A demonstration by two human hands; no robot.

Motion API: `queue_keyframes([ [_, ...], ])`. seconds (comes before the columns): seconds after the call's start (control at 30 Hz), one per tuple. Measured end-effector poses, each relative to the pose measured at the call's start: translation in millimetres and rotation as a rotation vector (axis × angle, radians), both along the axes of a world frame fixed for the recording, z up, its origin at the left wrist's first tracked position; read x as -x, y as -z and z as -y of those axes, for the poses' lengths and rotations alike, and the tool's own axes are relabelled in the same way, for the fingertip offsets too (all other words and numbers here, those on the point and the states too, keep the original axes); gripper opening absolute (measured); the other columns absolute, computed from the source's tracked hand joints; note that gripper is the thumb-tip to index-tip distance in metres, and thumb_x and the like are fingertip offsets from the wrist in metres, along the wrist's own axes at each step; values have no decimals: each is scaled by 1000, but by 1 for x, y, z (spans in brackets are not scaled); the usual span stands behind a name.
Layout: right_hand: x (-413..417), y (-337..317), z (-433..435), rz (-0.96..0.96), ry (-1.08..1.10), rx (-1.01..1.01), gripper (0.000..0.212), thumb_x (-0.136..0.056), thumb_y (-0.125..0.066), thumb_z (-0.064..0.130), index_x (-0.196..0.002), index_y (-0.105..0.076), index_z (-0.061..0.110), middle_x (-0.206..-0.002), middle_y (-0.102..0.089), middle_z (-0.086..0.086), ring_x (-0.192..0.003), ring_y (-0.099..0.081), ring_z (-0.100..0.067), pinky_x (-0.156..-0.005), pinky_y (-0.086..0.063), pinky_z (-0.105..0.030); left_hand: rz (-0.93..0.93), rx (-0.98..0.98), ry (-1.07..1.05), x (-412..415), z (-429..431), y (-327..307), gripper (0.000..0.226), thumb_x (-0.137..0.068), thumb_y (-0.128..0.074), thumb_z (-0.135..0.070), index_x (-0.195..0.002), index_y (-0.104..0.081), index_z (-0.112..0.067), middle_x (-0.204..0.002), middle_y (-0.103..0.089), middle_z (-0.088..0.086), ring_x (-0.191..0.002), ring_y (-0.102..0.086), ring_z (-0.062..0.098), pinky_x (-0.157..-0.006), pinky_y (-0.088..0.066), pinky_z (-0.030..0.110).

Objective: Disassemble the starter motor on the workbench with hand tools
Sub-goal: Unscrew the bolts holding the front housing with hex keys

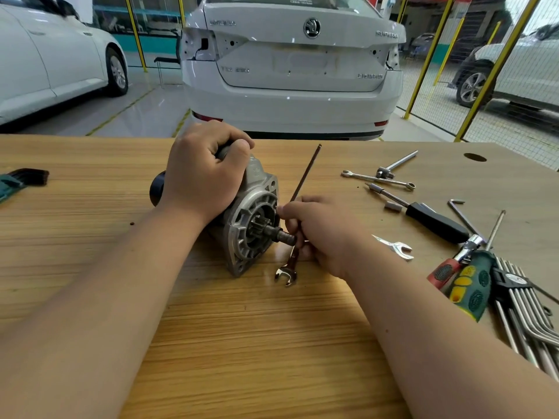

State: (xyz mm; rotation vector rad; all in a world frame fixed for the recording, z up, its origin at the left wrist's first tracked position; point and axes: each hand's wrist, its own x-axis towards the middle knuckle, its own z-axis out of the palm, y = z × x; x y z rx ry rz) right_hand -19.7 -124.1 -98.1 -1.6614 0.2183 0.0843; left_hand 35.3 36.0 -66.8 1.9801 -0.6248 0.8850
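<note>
Clamping the starter motor (251, 219) from above with the left hand (205, 173), fingers curled round its housing, on its side at the middle of the wooden counter (242, 343). Pinching a thin dark hex key (305, 173) in the right hand (320, 234), just beside the motor's shaft end, over a small wrench (286, 272) lying on the counter, with a black-handled screwdriver (435, 222) well off to the right.

The tabletop (242, 343) is light wood grain, smooth with a faint sheen. The starter motor (251, 213) has a matt, rough-cast grey metal housing. The wrench (286, 273) is polished, mirror-bright metal; the long hex key (305, 173) is dark, dull metal. The screwdriver (435, 220) has a black plastic handle.
</note>
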Motion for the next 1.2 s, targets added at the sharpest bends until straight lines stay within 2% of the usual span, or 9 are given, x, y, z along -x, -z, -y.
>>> queue_keyframes([
  [0.17, -1, -1, -6, -107, 48, -97, 10, -88, -64, 19, -81, -62, 13, -46, -49, 6, -36, -39, -8, -37, -30, -18, -1, -6, -10, 1, 0, 0, 23, -87, -50, -12, -85, -74, -9, -84, -64, -6, -88, -49, -3, -77, -34, 3],
  [0.37, -3, -3, -3, -174, -25, -216, 18, -92, -62, 22, -75, -61, 15, -46, -47, 8, -35, -37, -5, -35, -29, -17, 7, 2, -3, 1, 1, 1, 23, -88, -50, -10, -85, -73, -11, -85, -65, -5, -85, -50, -10, -75, -32, 0],
  [0.43, -3, -2, 0, -74, -55, -92, 20, -91, -64, 25, -74, -60, 16, -49, -52, 7, -38, -42, -7, -38, -34, -19, 2, 15, -4, 0, 1, 2, 23, -88, -50, -10, -84, -73, -12, -83, -64, -7, -83, -50, -18, -74, -32, -1],
  [0.57, -1, -8, 7, 243, -95, 545, 28, -90, -64, 37, -68, -61, 20, -59, -59, 6, -50, -51, -9, -53, -44, -28, -4, 16, -1, -1, 2, 2, 23, -88, -50, -11, -85, -73, -12, -83, -64, -7, -84, -49, -21, -74, -32, 0],
  [0.63, 0, -11, 10, 280, -100, 612, 30, -90, -62, 39, -70, -63, 18, -62, -61, 1, -52, -51, -9, -54, -43, -27, -7, 14, -1, 0, 2, 2, 24, -88, -50, -12, -86, -73, -12, -86, -65, -6, -85, -48, -21, -75, -33, 0],
  [0.73, 1, -11, 11, 259, -76, 563, 27, -91, -59, 34, -72, -64, 16, -69, -65, -4, -52, -52, -11, -54, -44, -28, -5, 12, -8, 0, 0, 3, 24, -89, -50, -12, -88, -74, -11, -87, -65, -6, -86, -48, -21, -77, -33, 1],
  [0.9, -2, -7, 12, 176, -78, 273, 24, -90, -64, 22, -66, -62, 16, -59, -60, 2, -45, -50, -11, -45, -43, -25, -20, 14, -20, 1, 2, 2, 24, -90, -48, -15, -88, -73, -16, -86, -63, -9, -87, -47, -7, -77, -33, 3],
  [1.03, -4, -6, 11, 138, -106, 125, 26, -91, -64, 19, -65, -60, 16, -55, -57, 4, -46, -48, -11, -47, -44, -26, -18, 20, -24, 1, 1, 3, 25, -89, -49, -16, -88, -73, -15, -86, -62, -11, -86, -47, -18, -77, -31, 1],
  [1.2, 3, -10, 7, 582, -97, 864, 22, -87, -67, 19, -73, -52, 28, -68, -52, 16, -58, -48, 2, -50, -36, -10, -9, 31, -20, 0, 1, 4, 25, -89, -49, -14, -87, -74, -13, -87, -64, -9, -85, -48, -13, -79, -33, 3],
])
